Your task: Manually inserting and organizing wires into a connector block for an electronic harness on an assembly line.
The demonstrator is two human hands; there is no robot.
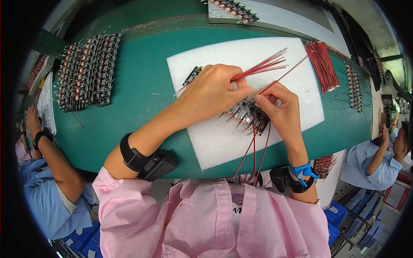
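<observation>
My left hand [221,88] is closed round a small bundle of red wires [262,66], whose ends fan out to the right. Between its thumb and fingertips a single red wire [289,72] is pinched by my right hand [278,103], slanting up to the right. Just below both hands, a row of small black circuit boards [248,116] lies on a white foam sheet [206,148]. Several dark red wires [254,150] trail from these boards toward me. Another black circuit board [192,75] shows beyond my left wrist, partly hidden by that hand.
Stacked circuit boards [88,71] cover the green table's [142,86] left side. A pile of red wires [322,66] and a strip of small parts [355,88] lie right of the foam. More boards [234,9] rest on a grey metal ledge [279,17]. People in blue sit on both sides.
</observation>
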